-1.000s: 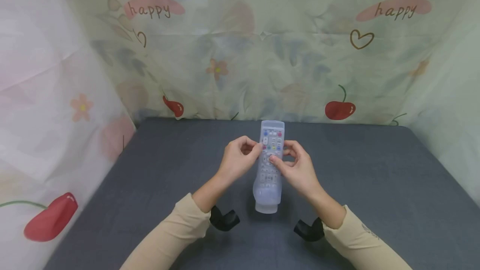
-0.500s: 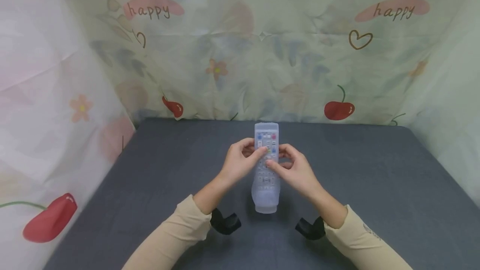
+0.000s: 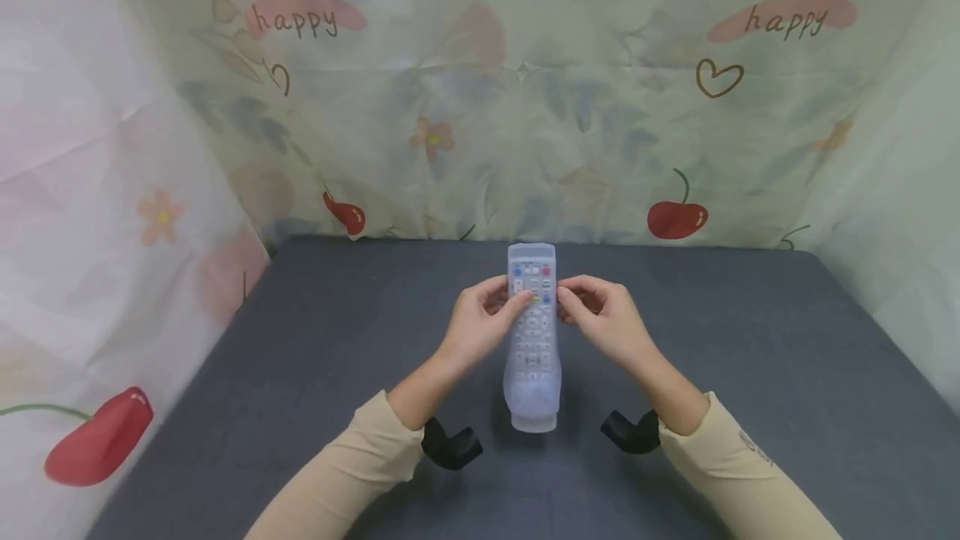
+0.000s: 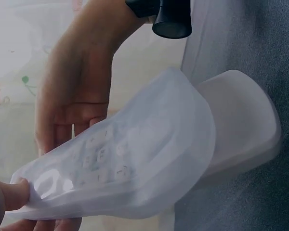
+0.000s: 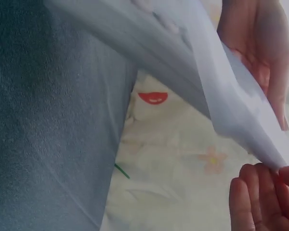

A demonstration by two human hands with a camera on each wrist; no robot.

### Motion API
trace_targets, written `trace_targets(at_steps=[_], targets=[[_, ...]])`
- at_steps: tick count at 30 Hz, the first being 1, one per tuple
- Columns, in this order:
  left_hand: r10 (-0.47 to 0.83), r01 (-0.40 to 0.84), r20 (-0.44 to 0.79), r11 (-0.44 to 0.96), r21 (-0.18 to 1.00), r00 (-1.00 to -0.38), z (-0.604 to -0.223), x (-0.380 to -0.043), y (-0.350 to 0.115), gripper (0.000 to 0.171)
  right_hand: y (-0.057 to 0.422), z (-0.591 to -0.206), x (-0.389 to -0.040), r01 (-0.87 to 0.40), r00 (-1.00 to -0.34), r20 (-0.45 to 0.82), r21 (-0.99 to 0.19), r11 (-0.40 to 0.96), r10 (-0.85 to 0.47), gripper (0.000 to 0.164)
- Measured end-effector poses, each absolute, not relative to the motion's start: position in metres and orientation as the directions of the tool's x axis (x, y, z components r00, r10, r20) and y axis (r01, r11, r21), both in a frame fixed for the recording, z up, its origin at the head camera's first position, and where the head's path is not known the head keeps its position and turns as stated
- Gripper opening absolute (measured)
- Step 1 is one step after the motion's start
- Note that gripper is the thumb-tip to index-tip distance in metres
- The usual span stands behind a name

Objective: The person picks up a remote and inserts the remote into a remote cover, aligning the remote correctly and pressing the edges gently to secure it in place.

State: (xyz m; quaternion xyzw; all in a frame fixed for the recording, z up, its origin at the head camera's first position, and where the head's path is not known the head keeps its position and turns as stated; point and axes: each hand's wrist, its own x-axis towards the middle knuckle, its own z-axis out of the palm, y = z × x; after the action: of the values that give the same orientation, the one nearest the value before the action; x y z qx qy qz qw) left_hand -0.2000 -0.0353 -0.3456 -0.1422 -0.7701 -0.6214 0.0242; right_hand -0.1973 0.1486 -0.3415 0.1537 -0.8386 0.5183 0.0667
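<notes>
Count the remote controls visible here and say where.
1. The remote control is between the left hand and the right hand, mostly inside a translucent cover, its lower end sticking out. No other shows, though the sleeves could hide something.

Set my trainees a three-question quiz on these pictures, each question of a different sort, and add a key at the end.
1. Multiple choice: In the head view, which end of the pale, oblong plastic remote control sticks out of the translucent, soft-looking cover?
A) The far end
B) The near end
C) Neither end

2. True or false: The left hand has its thumb over the button side of the covered remote control.

3. Fill in: In the head view, the right hand pinches the cover at its ____ edge.

Key: 1. B; 2. True; 3. right
</notes>
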Motion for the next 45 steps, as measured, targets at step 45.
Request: trace_targets(at_steps=[45], targets=[[0.001,0.237,0.237,0.069,0.969,-0.971,-0.347,-0.197,-0.025,0.03,0.132,-0.357,-0.183,-0.596,-0.761,0.614,-0.535,0.599,-0.209,0.015]])
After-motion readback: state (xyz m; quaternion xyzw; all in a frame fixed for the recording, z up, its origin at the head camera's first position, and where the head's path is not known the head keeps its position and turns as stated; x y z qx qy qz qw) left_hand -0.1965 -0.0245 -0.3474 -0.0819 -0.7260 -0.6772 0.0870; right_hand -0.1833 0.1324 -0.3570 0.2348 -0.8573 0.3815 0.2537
